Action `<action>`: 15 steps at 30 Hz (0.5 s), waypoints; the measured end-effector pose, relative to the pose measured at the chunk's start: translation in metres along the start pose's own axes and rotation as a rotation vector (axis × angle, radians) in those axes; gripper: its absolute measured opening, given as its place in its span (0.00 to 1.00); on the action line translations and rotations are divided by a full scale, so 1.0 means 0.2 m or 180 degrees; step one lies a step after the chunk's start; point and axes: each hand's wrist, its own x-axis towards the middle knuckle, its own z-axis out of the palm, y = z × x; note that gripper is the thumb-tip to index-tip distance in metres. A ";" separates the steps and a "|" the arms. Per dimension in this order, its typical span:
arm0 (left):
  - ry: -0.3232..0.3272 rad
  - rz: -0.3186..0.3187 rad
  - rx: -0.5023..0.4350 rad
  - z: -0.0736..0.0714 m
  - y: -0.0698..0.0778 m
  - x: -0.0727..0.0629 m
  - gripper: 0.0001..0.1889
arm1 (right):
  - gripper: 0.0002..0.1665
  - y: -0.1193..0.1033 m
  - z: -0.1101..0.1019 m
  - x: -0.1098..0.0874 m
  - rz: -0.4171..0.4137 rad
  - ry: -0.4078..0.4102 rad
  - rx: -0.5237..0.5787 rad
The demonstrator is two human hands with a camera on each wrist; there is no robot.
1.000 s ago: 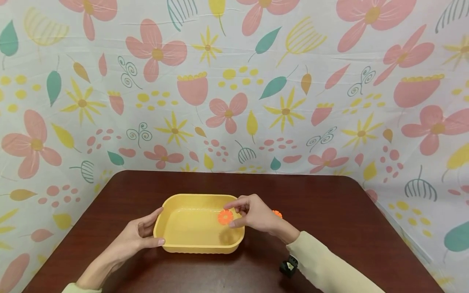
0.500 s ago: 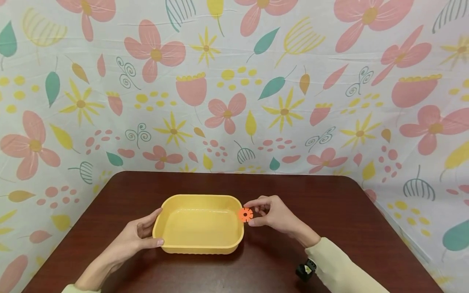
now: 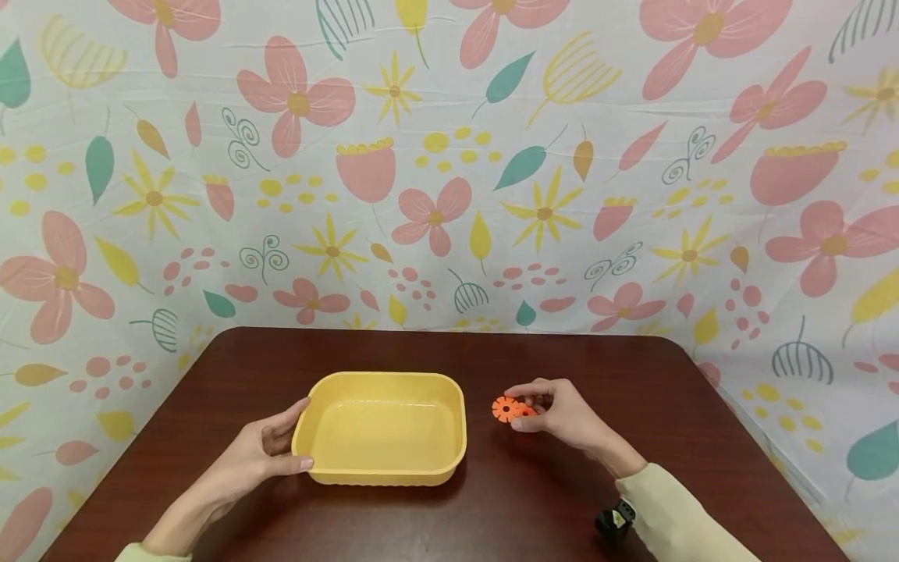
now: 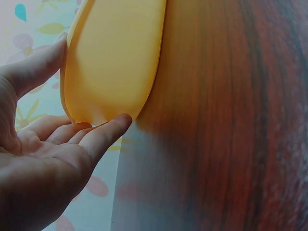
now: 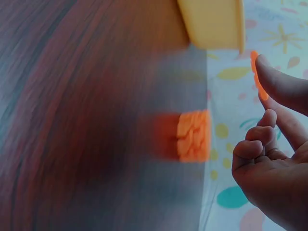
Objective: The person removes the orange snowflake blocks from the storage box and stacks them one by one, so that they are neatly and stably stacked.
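A shallow yellow plastic tray with rounded corners rests on the table. My left hand grips its left end, thumb on the near corner and fingers along the far side; the left wrist view shows the same end of the tray. To the tray's right, my right hand pinches a flat orange notched disc with a hole in its middle. That disc appears edge-on between thumb and finger in the right wrist view. Below it stands a stack of orange discs, partly hidden by the hand in the head view.
The dark brown wooden table reaches back to a flower-printed cloth, which hangs behind it and along both sides. A black device is strapped at my right wrist, by the pale sleeve.
My right hand has moved right, carrying the orange disc from over the tray to the stack. The left hand keeps its grip on the tray, which stays in place.
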 end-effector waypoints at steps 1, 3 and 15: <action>-0.0001 0.0008 0.0002 0.00 0.00 0.00 0.50 | 0.23 0.02 -0.01 0.00 0.0030 0.0023 -0.0013; 0.0000 0.0019 0.0006 0.00 0.00 0.00 0.50 | 0.23 0.05 -0.03 -0.01 0.0049 0.0058 -0.0032; 0.0008 0.0026 -0.0011 0.00 0.00 0.00 0.50 | 0.24 0.14 -0.10 -0.04 0.0136 0.0150 -0.0056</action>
